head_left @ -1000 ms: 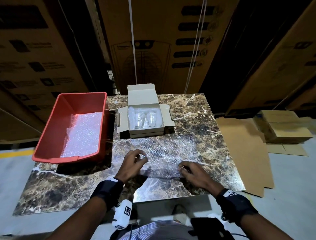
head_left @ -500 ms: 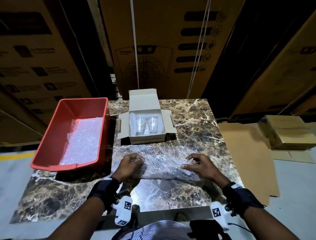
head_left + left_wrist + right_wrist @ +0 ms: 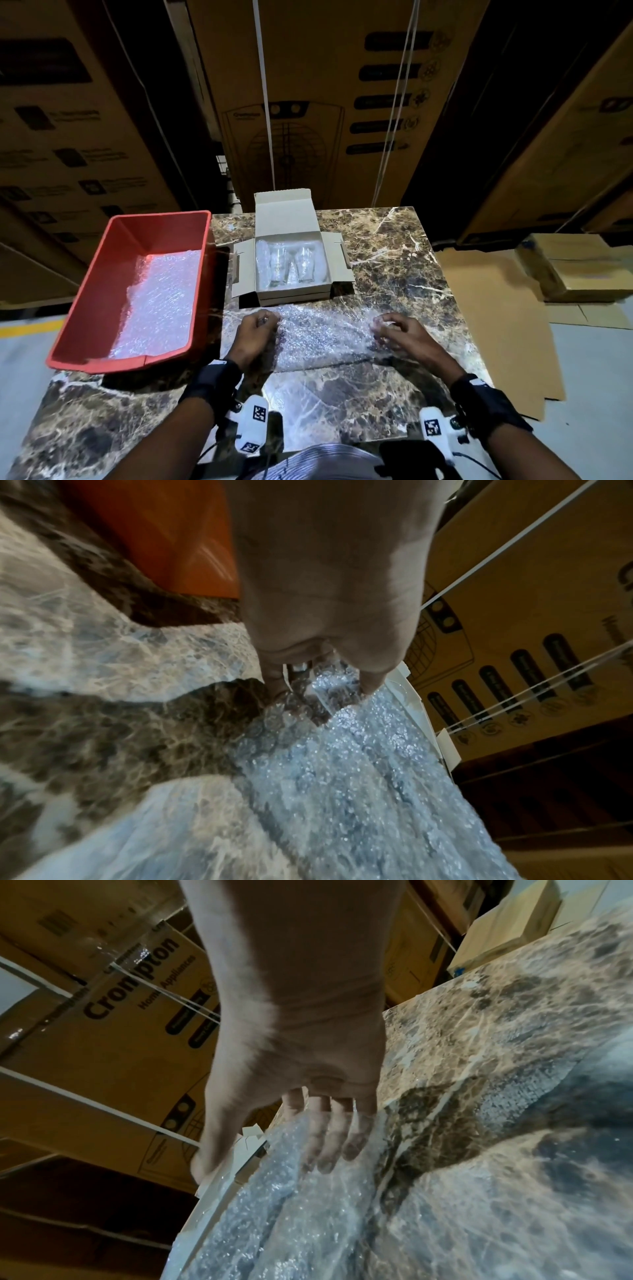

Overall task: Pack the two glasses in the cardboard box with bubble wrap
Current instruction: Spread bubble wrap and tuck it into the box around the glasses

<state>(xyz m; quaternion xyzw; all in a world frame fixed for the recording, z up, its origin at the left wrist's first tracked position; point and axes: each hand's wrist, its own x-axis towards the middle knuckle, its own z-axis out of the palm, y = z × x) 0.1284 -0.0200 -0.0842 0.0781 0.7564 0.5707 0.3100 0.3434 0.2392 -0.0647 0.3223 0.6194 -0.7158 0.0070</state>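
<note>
We are at the covering step: the two clear drinking glasses (image 3: 291, 265) already lie side by side in the open white cardboard box (image 3: 293, 296) at twelve o'clock on the brown marbled bench (image 3: 394, 267), bedded on wrap. A loose sheet of clear bubble wrap (image 3: 325, 337) lies flat just in front of the box. Our left hand (image 3: 255, 334) pinches its far corner at ten o'clock, fingers (image 3: 274, 680) curled round the film. Our right hand (image 3: 399, 334) has its fingers (image 3: 325, 1153) tucked under the opposite far corner at two o'clock, thumb on top, gripping it.

Next, we judge, both corners must rise together and carry the sheet forward over the glasses, kept taut so it does not fold on itself.

Against a second ago, both hands have travelled from the sheet's near edge up to its far edge, closer to the box. The red plastic tub (image 3: 102, 274) at nine o'clock, with more wrap inside, is unchanged.
</note>
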